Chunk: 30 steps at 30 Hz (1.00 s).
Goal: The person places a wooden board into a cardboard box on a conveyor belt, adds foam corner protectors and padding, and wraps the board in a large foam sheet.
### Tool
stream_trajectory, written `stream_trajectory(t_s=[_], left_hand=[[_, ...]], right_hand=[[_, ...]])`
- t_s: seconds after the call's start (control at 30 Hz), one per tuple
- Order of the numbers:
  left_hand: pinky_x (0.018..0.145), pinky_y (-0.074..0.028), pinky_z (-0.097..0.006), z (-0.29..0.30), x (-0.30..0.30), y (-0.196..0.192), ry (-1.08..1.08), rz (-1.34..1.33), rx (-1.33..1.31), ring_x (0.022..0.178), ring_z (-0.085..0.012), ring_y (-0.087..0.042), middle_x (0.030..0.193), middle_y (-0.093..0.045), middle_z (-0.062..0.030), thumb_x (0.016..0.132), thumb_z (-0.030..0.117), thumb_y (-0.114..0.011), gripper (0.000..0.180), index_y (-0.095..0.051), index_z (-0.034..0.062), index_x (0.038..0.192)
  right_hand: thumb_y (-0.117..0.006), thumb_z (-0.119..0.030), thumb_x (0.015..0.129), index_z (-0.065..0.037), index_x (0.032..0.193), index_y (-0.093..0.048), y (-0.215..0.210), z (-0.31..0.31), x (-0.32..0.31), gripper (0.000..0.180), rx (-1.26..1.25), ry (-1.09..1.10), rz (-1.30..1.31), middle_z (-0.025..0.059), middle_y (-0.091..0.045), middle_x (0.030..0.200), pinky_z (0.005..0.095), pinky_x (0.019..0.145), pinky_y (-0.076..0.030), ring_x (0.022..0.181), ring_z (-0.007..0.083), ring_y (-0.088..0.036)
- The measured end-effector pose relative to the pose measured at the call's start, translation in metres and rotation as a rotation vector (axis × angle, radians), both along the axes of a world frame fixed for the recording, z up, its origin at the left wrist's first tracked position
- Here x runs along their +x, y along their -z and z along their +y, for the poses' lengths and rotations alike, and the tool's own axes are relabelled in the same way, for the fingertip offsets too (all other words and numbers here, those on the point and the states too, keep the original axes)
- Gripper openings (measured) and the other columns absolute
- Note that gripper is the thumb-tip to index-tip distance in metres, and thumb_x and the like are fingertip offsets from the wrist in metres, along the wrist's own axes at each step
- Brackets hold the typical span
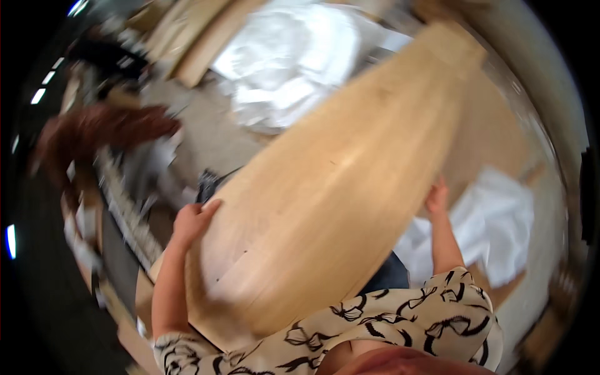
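A long, light-brown wooden panel (337,169) stretches from just before my body to the far right. My left hand (195,224) grips its left edge, thumb on the top face and the other fingers out of sight. On the opposite edge my right hand (437,199) holds the panel, slightly blurred, with fingers partly hidden. Two small dark holes show near the panel's close end. The far end is smeared by motion, and I cannot tell whether it rests on anything.
A heap of white packing sheets (294,56) lies beyond the panel, beside wooden boards (194,40). White wrapping (494,219) lies at the right over brown sheet material. At the left, a person in a reddish-brown top (106,128) bends over; another in dark clothing (106,59) is farther back.
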<state>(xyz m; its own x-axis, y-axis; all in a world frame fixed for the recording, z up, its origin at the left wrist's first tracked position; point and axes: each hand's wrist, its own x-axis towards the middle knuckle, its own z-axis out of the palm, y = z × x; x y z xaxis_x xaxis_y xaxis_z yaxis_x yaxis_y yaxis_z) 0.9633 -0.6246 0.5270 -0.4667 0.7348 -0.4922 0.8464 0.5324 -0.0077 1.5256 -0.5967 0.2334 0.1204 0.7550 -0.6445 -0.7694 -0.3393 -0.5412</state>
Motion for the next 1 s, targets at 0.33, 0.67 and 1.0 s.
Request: stream_trajectory(t_s=[0.33,0.67,1.0], left_hand=[[0.048,-0.042,-0.040,-0.138,0.083,-0.121,0.067,0.275,0.355,0.054,-0.0317,-0.055,0.054,-0.055,-0.0143,0.072,0.061,-0.050,0.060,-0.057,0.0049,0.053],[0.041,-0.033,-0.033,-0.355,0.178,-0.311,0.181,0.658,0.741,0.042,-0.0223,-0.042,0.047,-0.042,-0.0063,0.069,0.042,-0.068,0.048,-0.041,0.0059,0.052],[0.042,-0.020,-0.026,-0.721,0.242,-0.411,-0.269,0.958,1.023,0.041,-0.0100,-0.027,0.048,-0.029,0.0025,0.083,0.052,-0.046,0.054,-0.038,0.0080,0.052]], right_hand=[[-0.028,-0.045,0.090,-0.001,0.128,-0.032,0.017,0.015,0.049,0.058,-0.327,-0.478,-0.166,0.0137,-0.037,0.131,0.0379,0.099,-0.031,0.118,0.0266,-0.038],[-0.036,-0.038,0.082,-0.008,0.117,-0.047,-0.118,-0.096,-0.066,0.047,-0.302,-0.414,0.090,0.0097,-0.049,0.119,0.0438,0.091,-0.038,0.108,0.0278,-0.047],[-0.036,-0.041,0.084,-0.007,0.120,-0.042,-0.301,-0.276,-0.208,0.051,-0.003,-0.793,0.470,0.0090,-0.045,0.123,0.0411,0.093,-0.035,0.113,0.0258,-0.042]])
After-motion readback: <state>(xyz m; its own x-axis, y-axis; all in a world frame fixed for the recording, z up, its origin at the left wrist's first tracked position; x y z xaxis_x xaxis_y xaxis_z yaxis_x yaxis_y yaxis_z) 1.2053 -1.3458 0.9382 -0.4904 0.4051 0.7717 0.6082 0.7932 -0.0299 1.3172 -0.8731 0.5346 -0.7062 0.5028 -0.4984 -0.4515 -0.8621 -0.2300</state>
